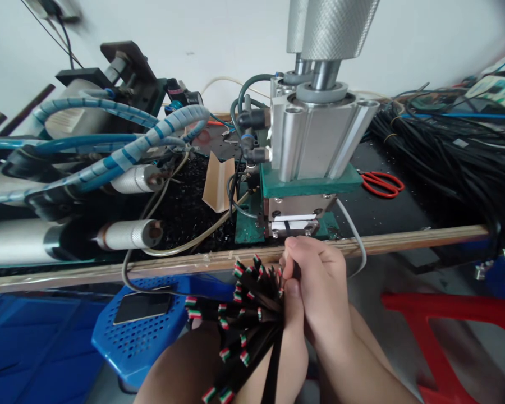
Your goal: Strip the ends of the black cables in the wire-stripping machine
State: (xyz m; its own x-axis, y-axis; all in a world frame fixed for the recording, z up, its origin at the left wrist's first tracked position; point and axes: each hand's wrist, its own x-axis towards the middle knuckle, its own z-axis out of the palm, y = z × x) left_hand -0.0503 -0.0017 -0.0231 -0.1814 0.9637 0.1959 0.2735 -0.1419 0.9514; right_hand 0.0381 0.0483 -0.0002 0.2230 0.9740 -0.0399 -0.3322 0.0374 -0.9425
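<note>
My left hand (294,331) is closed around a bundle of black cables (252,314), which fan out to the left. Their cut ends show red, white and green wires. Just above it, my right hand (322,275) pinches a single black cable (288,227) at the table edge. That cable's end lies in the low slot of a pneumatic press (315,140), between its metal jaws. My right fingers are just in front of the jaws and hide part of the cable. The two hands are close together.
Red-handled scissors (382,184) lie right of the press, near a heap of black cables (446,146). A folded cardboard piece (219,182) and machinery with blue hoses (122,157) are left. Below the wooden table edge (214,258) stand a blue stool (138,342) holding a phone (143,306) and a red stool (446,325).
</note>
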